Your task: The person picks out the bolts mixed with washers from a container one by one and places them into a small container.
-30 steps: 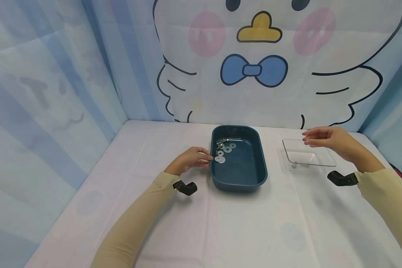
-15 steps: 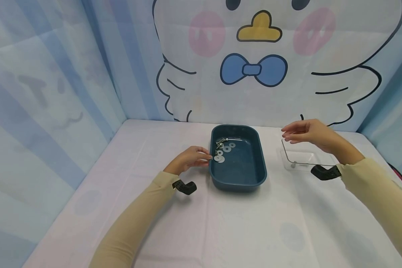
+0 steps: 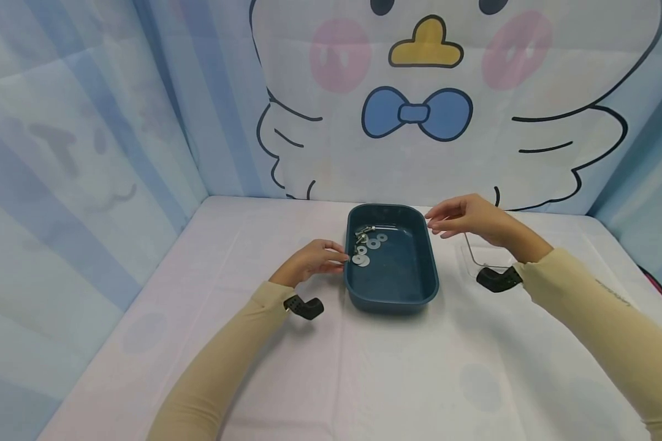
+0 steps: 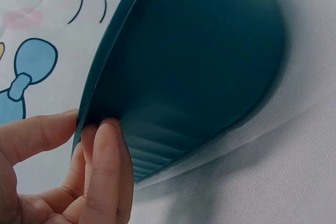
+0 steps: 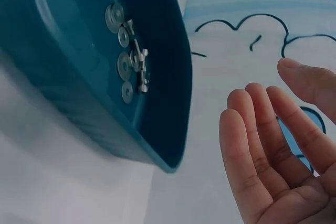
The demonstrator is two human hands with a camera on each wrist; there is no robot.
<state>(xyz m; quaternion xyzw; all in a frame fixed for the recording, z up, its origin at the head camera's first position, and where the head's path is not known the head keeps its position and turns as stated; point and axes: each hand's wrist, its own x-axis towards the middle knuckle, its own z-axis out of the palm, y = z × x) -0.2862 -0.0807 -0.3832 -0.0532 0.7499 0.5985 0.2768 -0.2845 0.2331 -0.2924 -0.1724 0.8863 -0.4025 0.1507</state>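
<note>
My left hand (image 3: 317, 260) pinches the left rim of a dark teal tray (image 3: 403, 269). In the left wrist view, the thumb lies on one side of the tray wall (image 4: 199, 61) and the fingers on the other. Several flat washers (image 3: 373, 244) and small metal screws (image 5: 142, 61) lie together inside the tray along its left side. My right hand (image 3: 469, 217) is in the air beside the tray's far right corner. Its fingers are loosely bent and hold nothing, as the right wrist view shows.
A clear plastic box (image 3: 477, 260) stands on the table to the right of the tray, partly hidden behind my right forearm. The white cloth-covered table (image 3: 386, 380) meets a printed curtain (image 3: 419, 165) at the back.
My right hand has moved left, from above the clear box to the tray's right side. The left hand keeps its place on the rim, and the tray has not moved.
</note>
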